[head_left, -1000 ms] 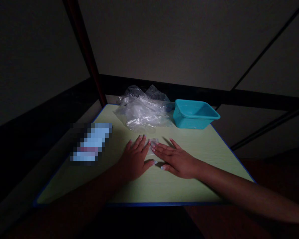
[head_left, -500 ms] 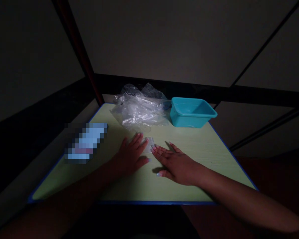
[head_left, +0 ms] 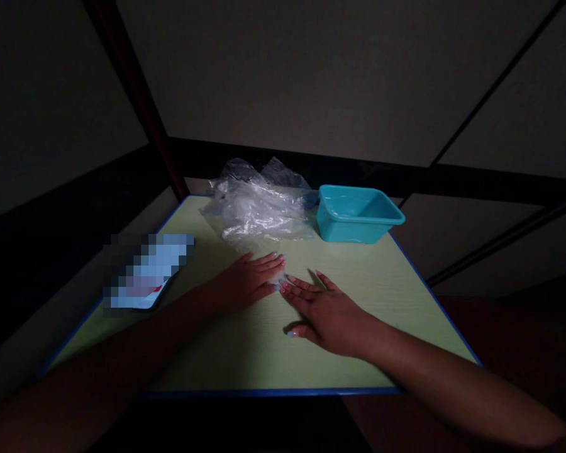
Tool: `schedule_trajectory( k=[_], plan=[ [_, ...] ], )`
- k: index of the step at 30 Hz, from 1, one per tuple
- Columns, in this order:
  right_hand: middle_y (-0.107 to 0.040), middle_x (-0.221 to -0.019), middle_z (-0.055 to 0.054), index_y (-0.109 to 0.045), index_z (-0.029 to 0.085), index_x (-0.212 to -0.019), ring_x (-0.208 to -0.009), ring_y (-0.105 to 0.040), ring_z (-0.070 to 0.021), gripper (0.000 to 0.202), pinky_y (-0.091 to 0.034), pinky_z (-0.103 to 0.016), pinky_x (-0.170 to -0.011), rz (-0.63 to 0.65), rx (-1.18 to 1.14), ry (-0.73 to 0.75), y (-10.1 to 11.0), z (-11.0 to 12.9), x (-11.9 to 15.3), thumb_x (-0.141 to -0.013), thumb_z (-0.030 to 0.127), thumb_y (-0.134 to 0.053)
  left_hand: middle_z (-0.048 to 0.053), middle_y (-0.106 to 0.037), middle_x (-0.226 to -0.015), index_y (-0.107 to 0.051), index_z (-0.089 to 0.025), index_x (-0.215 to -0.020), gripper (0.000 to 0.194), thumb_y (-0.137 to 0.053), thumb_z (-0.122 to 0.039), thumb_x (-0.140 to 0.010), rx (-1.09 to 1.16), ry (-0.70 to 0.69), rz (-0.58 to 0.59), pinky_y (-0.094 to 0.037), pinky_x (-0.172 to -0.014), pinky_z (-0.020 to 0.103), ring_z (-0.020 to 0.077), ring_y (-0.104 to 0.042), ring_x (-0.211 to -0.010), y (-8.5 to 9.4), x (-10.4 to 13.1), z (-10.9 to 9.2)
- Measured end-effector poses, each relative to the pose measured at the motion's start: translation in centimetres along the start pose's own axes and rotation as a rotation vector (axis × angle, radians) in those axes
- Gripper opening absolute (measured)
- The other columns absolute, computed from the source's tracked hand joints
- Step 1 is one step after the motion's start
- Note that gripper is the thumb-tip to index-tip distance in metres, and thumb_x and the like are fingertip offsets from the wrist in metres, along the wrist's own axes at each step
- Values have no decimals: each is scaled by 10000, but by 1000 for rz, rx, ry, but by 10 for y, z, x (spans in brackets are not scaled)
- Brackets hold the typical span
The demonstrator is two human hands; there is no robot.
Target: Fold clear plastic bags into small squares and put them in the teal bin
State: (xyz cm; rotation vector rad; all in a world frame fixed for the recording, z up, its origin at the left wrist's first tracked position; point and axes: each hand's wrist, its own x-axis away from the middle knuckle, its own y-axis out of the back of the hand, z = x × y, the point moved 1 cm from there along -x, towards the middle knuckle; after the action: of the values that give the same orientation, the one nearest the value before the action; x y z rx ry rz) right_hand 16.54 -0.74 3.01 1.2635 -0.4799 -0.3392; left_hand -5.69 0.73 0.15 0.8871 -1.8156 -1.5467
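A small piece of clear plastic [head_left: 278, 277] lies flat on the pale yellow-green table [head_left: 245, 352], mostly hidden under fingers. My left hand [head_left: 245, 283] rests flat over it with the fingers stretched to the right. On the near right side, my right hand [head_left: 327, 314] lies palm down with its fingers spread; its fingertips touch or almost touch the plastic's edge. Neither hand grips anything. Beyond the hands sits a crumpled heap of clear plastic bags [head_left: 259, 211].
A turquoise plastic basin [head_left: 358, 229] stands at the far right of the table, beside the heap. On the left lies a phone-like object with a blurred-out screen [head_left: 153, 270]. The table has a blue edge [head_left: 273, 393], and a wall panel [head_left: 292, 82] rises behind it.
My left hand has turned and slid to the right, covering more of the small plastic piece. My right hand stays nearly in place. The whole view has shifted slightly.
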Motion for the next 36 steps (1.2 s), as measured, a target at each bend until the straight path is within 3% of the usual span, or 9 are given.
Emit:
schedule_trajectory(
  k=[5,9,11,14,17,22,29,36],
  plan=[
    [-336,-1521,-135,-330,97,-1475,-1434,-245,-269,696,-49,-552,-1168,-27,-3,12,-1,0,1,-924,471,-535,113,-334,-1538,-370,-154,-1453,487,-253,-322,-1011,-25,72,-75,-256,-1118,485,247,-254,-1443,4,7,10],
    [-479,-1441,-146,-440,124,-1414,-1364,-375,-290,570,-99,-583,-1142,-137,-18,55,-2,-5,-2,-938,427,-515,96,-290,-1559,-361,-237,-1466,470,-319,-317,-1005,-89,16,-56,-260,-1096,546,293,-205,-1454,3,13,17],
    [-595,-1318,-148,-551,134,-1308,-1244,-499,-277,428,-219,-554,-1100,-256,-40,46,-1,-10,-7,-956,365,-474,96,-263,-1568,-352,-288,-1469,475,-365,-348,-998,-100,2,-28,-273,-1072,577,322,-200,-1452,-1,15,20],
    [-695,-978,-127,-681,127,-1032,-937,-607,-233,326,-415,-427,-886,-401,-45,37,1,-17,-12,-971,303,-414,98,-233,-1577,-343,-317,-1470,486,-393,-384,-992,-93,16,-39,-285,-1063,567,324,-196,-1452,-5,16,20],
    [-646,-704,-67,-708,139,-859,-714,-585,-190,368,-414,-345,-705,-396,29,128,-1,-15,-13,-981,282,-391,89,-231,-1579,-376,-296,-1455,476,-385,-403,-991,-91,10,-81,-230,-1093,560,295,-184,-1460,-4,16,18],
    [-692,-727,-66,-696,114,-1093,-631,-593,-175,355,-387,-320,-605,-386,185,226,-10,-2,-7,-980,284,-407,59,-266,-1569,-349,-271,-1471,476,-314,-381,-1008,-42,-56,-189,-78,-1148,512,233,-190,-1463,2,11,10],
    [-701,-694,-64,-639,89,-1202,-570,-589,-182,411,-320,-322,-528,-301,264,141,-18,4,-10,-981,313,-375,18,-336,-1540,-346,-261,-1458,455,-260,-309,-1013,61,-119,-21,-102,-1147,450,145,-218,-1452,-12,2,11],
    [-720,-802,-87,-582,93,-1281,-668,-610,-196,442,-316,-315,-546,-226,241,63,-16,9,-13,-988,339,-361,27,-305,-1554,-316,-230,-1472,474,-206,-296,-1016,79,-105,18,-109,-1148,424,138,-221,-1451,-7,2,9]
  ],
)
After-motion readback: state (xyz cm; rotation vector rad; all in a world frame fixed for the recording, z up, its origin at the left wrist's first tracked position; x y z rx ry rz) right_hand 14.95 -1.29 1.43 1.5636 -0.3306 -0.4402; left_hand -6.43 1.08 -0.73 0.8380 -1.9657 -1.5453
